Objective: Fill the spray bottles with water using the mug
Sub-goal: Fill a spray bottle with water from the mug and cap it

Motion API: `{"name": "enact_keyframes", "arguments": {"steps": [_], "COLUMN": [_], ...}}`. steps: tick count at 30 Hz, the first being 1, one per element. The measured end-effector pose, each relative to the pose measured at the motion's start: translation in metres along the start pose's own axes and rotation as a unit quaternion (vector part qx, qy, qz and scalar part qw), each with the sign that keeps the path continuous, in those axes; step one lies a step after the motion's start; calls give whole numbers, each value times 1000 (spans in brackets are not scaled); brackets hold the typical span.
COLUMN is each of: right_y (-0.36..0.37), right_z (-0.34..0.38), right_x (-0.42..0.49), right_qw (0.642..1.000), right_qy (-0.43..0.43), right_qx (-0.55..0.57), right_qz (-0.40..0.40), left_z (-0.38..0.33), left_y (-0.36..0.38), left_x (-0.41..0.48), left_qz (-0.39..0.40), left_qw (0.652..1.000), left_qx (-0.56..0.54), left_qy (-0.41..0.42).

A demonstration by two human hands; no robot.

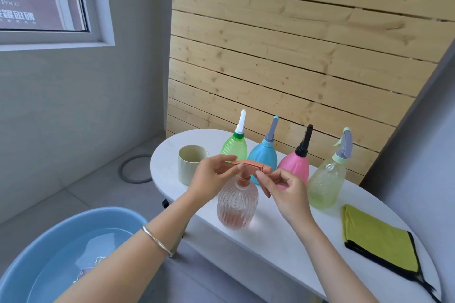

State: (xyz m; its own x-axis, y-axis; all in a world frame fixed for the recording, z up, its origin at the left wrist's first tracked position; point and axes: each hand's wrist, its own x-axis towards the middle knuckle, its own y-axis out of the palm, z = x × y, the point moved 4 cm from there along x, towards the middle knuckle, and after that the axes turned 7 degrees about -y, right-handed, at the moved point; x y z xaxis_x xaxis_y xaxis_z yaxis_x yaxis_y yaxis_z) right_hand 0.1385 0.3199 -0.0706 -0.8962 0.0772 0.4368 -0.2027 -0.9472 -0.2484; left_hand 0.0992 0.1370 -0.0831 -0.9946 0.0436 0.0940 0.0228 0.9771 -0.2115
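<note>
A clear ribbed spray bottle (pixel 237 206) with an orange spray head (pixel 248 167) stands on the white table (pixel 283 241) in front of me. My left hand (pixel 211 177) pinches the back end of the orange head. My right hand (pixel 283 189) pinches its front end and trigger. Behind stand a green bottle (pixel 235 146), a blue bottle (pixel 263 157), a pink bottle (pixel 296 165) and a clear yellowish bottle (pixel 326 184), all with their spray heads on. A cream mug (pixel 190 162) stands at the table's left end.
A blue basin (pixel 69 253) holding water sits on the floor at lower left, partly under my left forearm. A folded yellow-green cloth (pixel 379 238) lies at the table's right end. A wooden slat wall rises behind the table. A floor drain ring (pixel 134 168) lies left of the table.
</note>
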Motion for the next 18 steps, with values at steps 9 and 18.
{"name": "enact_keyframes", "arguments": {"steps": [9,18], "right_y": [-1,-3], "right_z": [18,41], "right_x": [-4,19], "right_qw": [994,956], "right_qy": [-63,-72], "right_qx": [-48,-78], "right_qz": [74,275], "left_z": [-8,20], "left_y": [21,9], "left_x": [2,-10], "left_qz": [77,135], "left_qw": [993,987], "left_qx": [-52,-17], "left_qy": [-78,-90]}}
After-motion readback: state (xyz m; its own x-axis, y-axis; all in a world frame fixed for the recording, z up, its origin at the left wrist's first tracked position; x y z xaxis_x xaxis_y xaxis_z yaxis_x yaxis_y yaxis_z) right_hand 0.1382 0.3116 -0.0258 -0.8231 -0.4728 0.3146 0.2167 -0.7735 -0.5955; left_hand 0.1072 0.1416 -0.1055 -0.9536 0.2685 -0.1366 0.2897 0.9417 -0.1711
